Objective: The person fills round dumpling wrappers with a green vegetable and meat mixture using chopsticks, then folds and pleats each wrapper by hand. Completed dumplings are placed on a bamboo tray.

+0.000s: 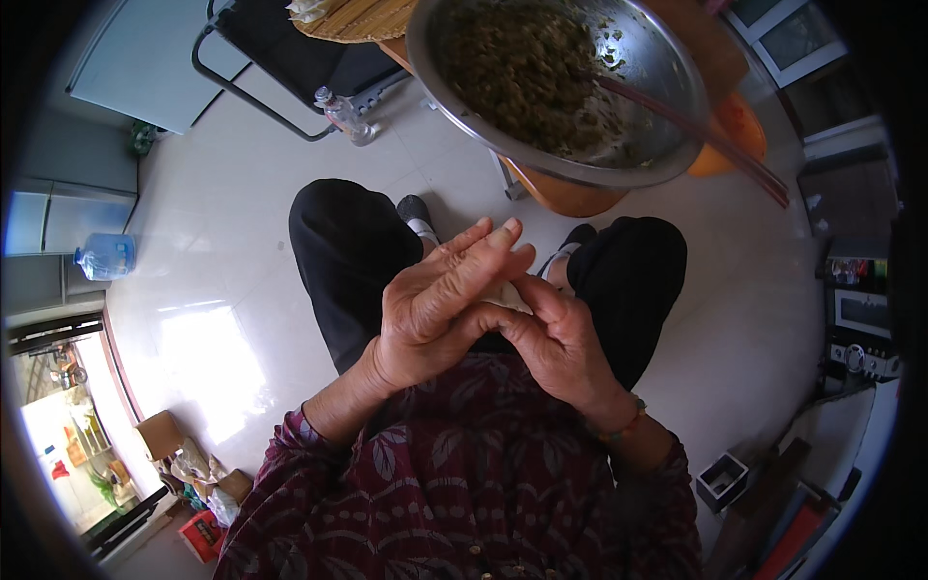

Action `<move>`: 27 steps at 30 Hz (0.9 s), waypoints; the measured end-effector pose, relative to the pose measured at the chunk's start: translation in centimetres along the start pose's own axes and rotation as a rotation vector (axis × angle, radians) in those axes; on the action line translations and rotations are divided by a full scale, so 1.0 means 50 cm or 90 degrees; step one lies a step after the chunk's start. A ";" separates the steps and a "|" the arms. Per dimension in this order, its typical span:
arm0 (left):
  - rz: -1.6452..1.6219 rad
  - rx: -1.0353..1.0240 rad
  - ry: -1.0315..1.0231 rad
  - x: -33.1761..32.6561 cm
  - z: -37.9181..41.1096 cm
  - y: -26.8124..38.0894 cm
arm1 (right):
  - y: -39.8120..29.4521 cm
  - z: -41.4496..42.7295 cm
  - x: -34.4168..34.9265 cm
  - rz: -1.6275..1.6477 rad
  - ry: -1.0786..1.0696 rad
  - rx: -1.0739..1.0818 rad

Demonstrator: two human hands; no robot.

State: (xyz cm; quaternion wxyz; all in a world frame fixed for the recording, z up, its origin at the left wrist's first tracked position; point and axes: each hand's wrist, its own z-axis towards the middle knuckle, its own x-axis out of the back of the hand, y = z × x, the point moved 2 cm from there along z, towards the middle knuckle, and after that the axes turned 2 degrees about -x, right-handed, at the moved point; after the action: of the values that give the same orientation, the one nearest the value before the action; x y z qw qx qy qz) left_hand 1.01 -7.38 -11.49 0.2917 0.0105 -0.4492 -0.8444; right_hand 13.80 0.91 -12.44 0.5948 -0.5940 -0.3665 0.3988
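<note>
A small piece of pale dough [507,296] shows between my two hands, mostly hidden by the fingers. My left hand [442,301] cups it from the left, palm turned inward. On the right, the thumb and forefinger of my right hand [562,330] pinch at its edge. Beyond the hands is a large steel bowl [464,130] holding a dark, chopped filling [522,72]. A pair of reddish-brown chopsticks [696,130] leans in the filling and sticks out over the bowl's right rim. At the top, a round woven tray [355,22] carries white dough pieces [310,9].
Below the bowl is an orange plastic stool or tub [573,196]. A clear bottle [346,117] stands on the tiled floor by a black metal-framed chair [283,65]. A blue water jug [107,256] lies at the far left. Bags and boxes [192,464] sit lower left.
</note>
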 end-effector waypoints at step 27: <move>0.001 -0.078 -0.104 -0.014 0.008 -0.026 | 0.047 -0.013 0.000 0.134 0.041 -0.042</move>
State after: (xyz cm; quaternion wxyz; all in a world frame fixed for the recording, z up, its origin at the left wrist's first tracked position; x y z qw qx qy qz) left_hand 0.88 -6.18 -12.43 0.2546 -0.0763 -0.4191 -0.8682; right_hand 14.31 0.59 -14.81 0.5413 -0.6607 -0.2956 0.4278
